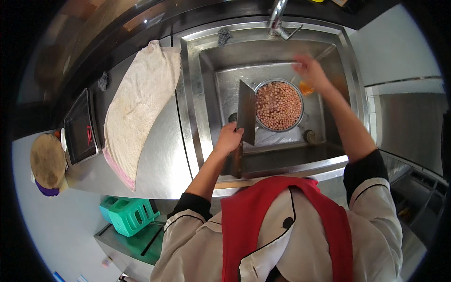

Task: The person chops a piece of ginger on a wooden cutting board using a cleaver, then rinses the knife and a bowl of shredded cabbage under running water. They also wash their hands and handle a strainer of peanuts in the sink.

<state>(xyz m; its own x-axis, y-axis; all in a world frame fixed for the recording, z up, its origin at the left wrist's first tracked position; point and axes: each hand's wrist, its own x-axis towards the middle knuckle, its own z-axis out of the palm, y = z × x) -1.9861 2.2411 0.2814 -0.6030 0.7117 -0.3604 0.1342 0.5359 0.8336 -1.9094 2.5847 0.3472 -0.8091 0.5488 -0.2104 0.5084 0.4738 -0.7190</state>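
My left hand (229, 138) grips a cleaver (247, 112) near the top of its dark handle. The broad blade stands nearly edge-up over the stainless-steel sink (225, 84). Just right of the blade, a round metal pot (302, 112) sits on the sink floor, filled with pinkish peanuts or beans (279, 105). My right hand (310, 72) is over the sink's far right part, beyond the pot and blurred by motion; whether it holds anything cannot be made out. Beneath it lies a small orange item (306, 88), partly hidden by the wrist.
A chrome faucet (278, 23) rises behind the sink; a steel scrubber (223, 36) rests on the rim. Left on the counter lie a large cream towel (141, 105), another scrubber (103, 81) and a black tray (79, 127). A round board (48, 161) and green plastic rack (132, 216) stand farther left.
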